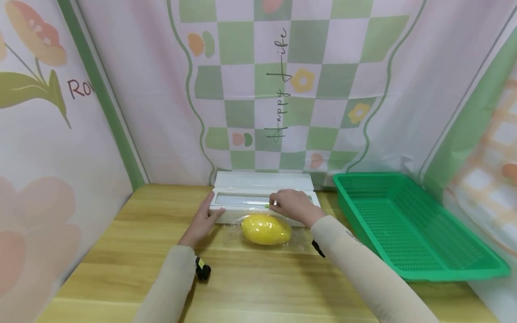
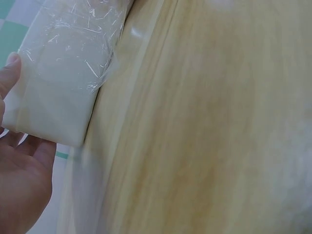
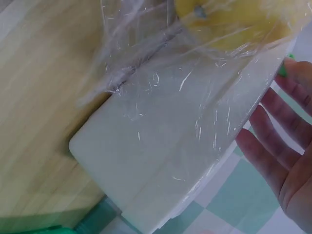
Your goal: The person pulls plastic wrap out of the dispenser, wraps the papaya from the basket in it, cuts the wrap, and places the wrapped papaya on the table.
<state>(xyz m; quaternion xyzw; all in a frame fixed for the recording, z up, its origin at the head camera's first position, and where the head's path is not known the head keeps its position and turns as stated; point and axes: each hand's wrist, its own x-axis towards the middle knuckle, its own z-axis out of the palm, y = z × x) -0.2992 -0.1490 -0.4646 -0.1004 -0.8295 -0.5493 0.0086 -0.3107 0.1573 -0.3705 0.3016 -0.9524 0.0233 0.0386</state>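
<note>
A white cling film dispenser (image 1: 238, 216) stands on the table with its lid (image 1: 263, 180) tipped up at the back. My left hand (image 1: 203, 223) holds its left end, thumb on the front side and fingers round the end, as the left wrist view shows. With thumb and forefinger, my right hand (image 1: 294, 204) pinches a small green slide cutter (image 3: 283, 69) along the dispenser's top edge. Clear cling film (image 2: 73, 53) hangs over the front. A yellow, mango-shaped fruit (image 1: 265, 229) lies in the film, right in front of the dispenser; its stem spot shows in the right wrist view.
To the right, a green plastic basket (image 1: 355, 224) with slotted sides stands on the wooden table (image 1: 250, 287). Behind the dispenser hangs a green-and-white checked cloth (image 1: 238, 112), close to the raised lid. Patterned curtains (image 1: 36, 157) flank the table.
</note>
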